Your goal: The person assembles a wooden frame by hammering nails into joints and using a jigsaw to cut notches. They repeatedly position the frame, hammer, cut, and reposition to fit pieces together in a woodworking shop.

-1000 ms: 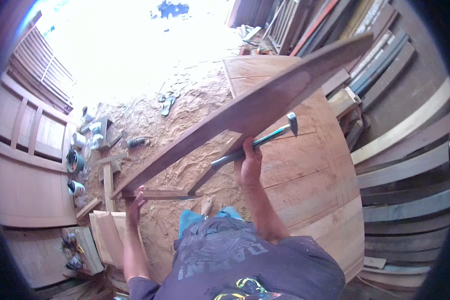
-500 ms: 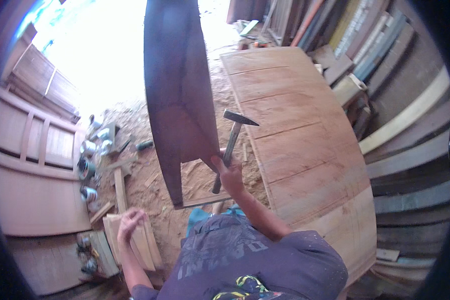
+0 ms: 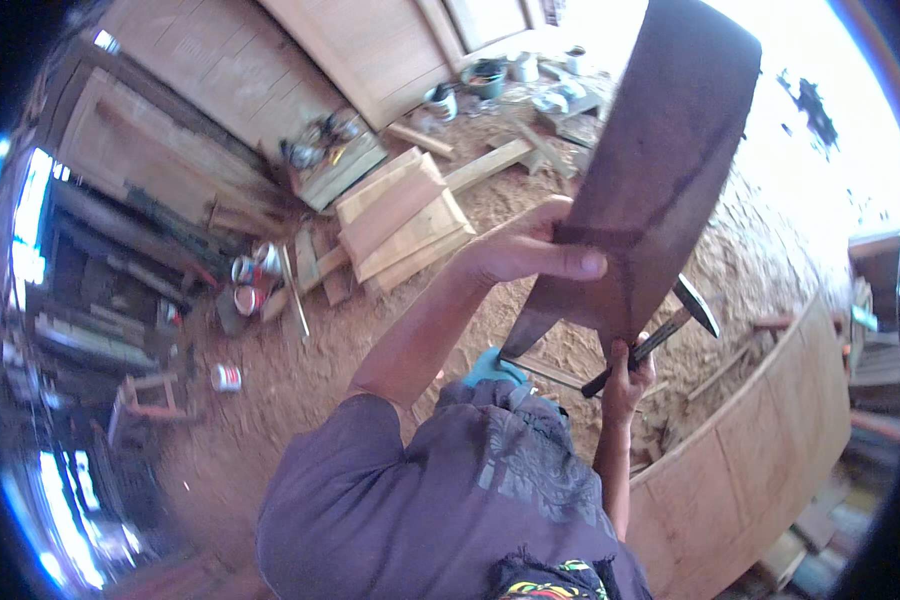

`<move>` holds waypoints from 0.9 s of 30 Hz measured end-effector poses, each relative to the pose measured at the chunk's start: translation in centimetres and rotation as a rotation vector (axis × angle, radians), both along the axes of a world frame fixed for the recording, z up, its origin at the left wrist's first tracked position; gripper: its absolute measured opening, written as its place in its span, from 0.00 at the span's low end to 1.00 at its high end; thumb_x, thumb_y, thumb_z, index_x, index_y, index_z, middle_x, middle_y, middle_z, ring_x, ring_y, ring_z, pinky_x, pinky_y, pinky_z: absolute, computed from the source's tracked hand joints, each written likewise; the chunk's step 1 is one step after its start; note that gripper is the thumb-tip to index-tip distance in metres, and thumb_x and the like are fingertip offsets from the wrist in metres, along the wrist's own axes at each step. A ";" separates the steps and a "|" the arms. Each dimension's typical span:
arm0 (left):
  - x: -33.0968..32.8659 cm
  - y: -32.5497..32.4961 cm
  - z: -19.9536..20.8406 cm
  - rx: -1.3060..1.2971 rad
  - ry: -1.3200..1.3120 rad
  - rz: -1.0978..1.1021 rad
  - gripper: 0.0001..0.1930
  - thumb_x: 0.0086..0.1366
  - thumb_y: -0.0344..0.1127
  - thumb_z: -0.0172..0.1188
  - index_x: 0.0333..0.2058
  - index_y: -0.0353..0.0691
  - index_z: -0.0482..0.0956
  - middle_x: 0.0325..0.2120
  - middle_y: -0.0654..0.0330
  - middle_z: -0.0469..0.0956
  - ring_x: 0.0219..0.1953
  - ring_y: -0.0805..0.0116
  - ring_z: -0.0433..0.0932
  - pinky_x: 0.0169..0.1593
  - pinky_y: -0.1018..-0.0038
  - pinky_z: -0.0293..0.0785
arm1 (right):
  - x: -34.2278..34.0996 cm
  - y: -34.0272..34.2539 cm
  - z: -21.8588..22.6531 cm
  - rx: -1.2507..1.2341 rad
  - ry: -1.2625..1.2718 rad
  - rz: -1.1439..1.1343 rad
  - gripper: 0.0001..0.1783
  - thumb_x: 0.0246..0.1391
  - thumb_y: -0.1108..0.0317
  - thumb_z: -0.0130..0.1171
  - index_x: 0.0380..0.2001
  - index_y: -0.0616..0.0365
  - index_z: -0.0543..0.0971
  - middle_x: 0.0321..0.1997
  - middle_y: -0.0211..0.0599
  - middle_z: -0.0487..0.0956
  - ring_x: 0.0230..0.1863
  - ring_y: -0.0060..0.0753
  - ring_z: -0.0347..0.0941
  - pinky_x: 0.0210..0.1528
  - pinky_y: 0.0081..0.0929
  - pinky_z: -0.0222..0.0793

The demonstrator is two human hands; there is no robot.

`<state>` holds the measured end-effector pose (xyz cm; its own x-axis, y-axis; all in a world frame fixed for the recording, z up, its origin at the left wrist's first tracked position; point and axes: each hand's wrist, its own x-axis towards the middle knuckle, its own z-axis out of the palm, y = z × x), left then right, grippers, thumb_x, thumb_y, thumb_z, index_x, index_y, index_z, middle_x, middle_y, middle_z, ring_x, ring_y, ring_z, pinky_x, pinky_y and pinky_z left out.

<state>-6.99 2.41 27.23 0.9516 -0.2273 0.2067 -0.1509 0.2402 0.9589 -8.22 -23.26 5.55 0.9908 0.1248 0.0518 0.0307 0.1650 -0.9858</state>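
A long dark wooden board with a notched lower end rises from in front of me, tilted up to the right. My left hand is closed round its left edge, the thumb flat on the face and the other fingers hidden behind. At the board's lower right corner, my right hand is closed round the handle of a hammer. That hand also touches the board's corner. The hammer's dark metal head points up and right, beside the board's right edge.
A large wooden panel lies at the lower right. Stacked planks rest on the sawdust-covered ground at left. Buckets stand near panelled doors at the back. A white can sits farther left.
My view has swung to the left. My left hand, empty before, has come up and taken hold of the board's left edge. The board now leans right; the hammer stays in my right hand.
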 end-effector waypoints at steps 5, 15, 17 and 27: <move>-2.7 2.1 1.5 -0.080 0.012 -0.039 0.41 0.61 0.49 0.78 0.65 0.28 0.74 0.60 0.54 0.81 0.63 0.64 0.75 0.68 0.65 0.69 | 0.5 1.9 1.1 -0.035 0.055 0.226 0.14 0.69 0.67 0.66 0.52 0.64 0.81 0.45 0.29 0.83 0.46 0.21 0.75 0.53 0.25 0.71; -10.0 11.9 4.7 -0.448 -0.160 -0.069 0.44 0.60 0.46 0.76 0.69 0.30 0.68 0.56 0.50 0.81 0.60 0.60 0.77 0.68 0.64 0.67 | 0.1 13.8 0.6 -0.219 0.108 0.637 0.21 0.68 0.62 0.68 0.57 0.65 0.80 0.54 0.33 0.83 0.55 0.26 0.76 0.61 0.30 0.69; -11.2 14.9 4.0 -0.359 -0.066 -0.069 0.50 0.60 0.46 0.75 0.74 0.29 0.59 0.63 0.47 0.74 0.59 0.58 0.77 0.67 0.62 0.68 | -0.5 15.9 -0.2 -0.226 0.131 0.699 0.21 0.68 0.63 0.67 0.58 0.64 0.79 0.55 0.33 0.83 0.55 0.27 0.76 0.62 0.31 0.69; -22.0 20.9 -0.7 -0.190 -0.158 0.456 0.40 0.62 0.47 0.76 0.68 0.35 0.72 0.49 0.60 0.77 0.52 0.68 0.76 0.56 0.67 0.74 | -5.8 28.3 -4.4 -0.363 -0.035 0.963 0.15 0.71 0.65 0.64 0.55 0.61 0.81 0.49 0.29 0.84 0.50 0.23 0.74 0.56 0.27 0.69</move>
<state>-29.02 23.32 26.54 0.8993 0.2584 0.3529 -0.4199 0.2845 0.8618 -13.98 5.06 1.15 0.4613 0.8790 -0.1205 0.0729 -0.1729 -0.9822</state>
